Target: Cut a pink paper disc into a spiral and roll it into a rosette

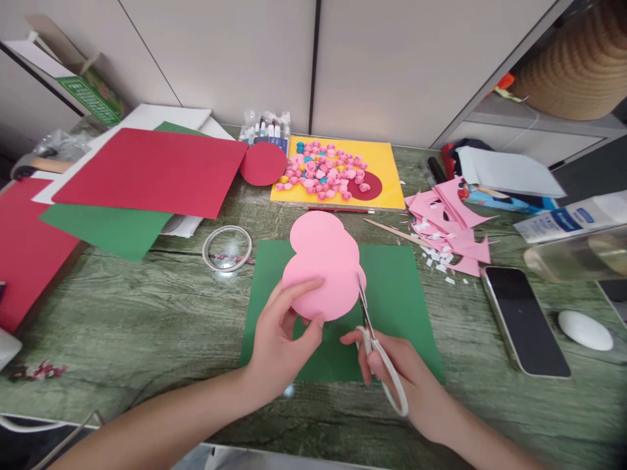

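Pink paper [324, 261] with rounded lobes

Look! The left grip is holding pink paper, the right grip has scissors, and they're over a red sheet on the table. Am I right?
Nearly! The head view shows that the sheet below them is a green sheet, not a red one. The left grip does hold pink paper, and the right grip has scissors.

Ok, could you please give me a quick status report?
Left hand pinching pink paper. Right hand on scissors, tips at the paper's right edge. Green sheet beneath; no visible obstruction.
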Available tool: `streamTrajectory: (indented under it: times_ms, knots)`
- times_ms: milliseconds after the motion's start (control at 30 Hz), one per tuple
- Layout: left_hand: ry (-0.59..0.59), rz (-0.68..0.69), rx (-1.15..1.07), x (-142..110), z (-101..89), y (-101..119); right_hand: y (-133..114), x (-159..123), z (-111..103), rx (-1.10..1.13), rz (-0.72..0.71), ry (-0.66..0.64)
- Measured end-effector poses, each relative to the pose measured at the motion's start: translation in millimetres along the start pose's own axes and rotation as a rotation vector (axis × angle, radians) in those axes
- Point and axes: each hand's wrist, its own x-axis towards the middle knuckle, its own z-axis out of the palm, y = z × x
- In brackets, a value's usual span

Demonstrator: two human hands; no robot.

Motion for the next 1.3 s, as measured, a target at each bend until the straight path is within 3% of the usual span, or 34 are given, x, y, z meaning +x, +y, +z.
streamTrajectory:
  times_ms: [1300]
  knots:
    - [-0.006,0.004,-0.018,2.0,-1.8,0.9,5.3,-2.3,-2.9,-0.064,0.012,0.004]
